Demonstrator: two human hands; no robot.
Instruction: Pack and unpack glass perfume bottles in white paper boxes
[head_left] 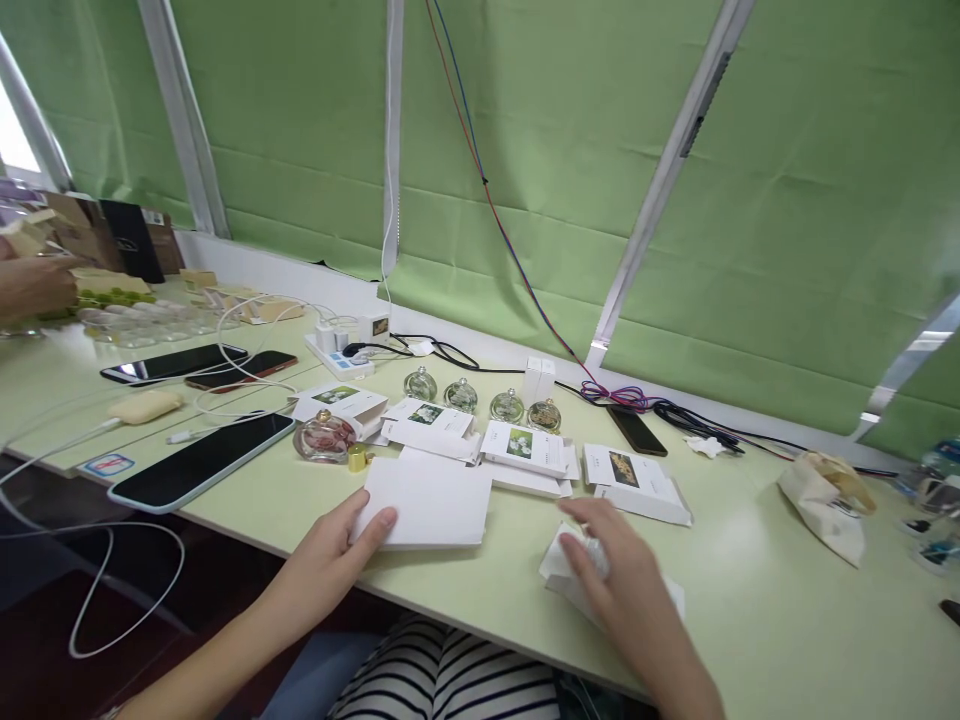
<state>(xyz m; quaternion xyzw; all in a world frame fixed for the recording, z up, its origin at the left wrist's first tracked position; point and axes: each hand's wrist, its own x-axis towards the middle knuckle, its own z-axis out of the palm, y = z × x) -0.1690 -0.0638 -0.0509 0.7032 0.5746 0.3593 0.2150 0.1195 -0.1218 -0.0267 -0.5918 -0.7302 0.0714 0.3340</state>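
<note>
My left hand pinches the near left corner of a flat white carton lying on the pale green table. My right hand rests with curled fingers on a crumpled white paper wrap near the table's front edge. Beyond them lie several flat white boxes with flower pictures. A pink round perfume bottle lies on its side beside a gold cap. Several small round glass bottles stand in a row farther back.
A large phone and two more phones lie at the left with white cables. A power strip, a dark phone, bundled cables and a paper bag sit along the back. Another person's hand is at far left.
</note>
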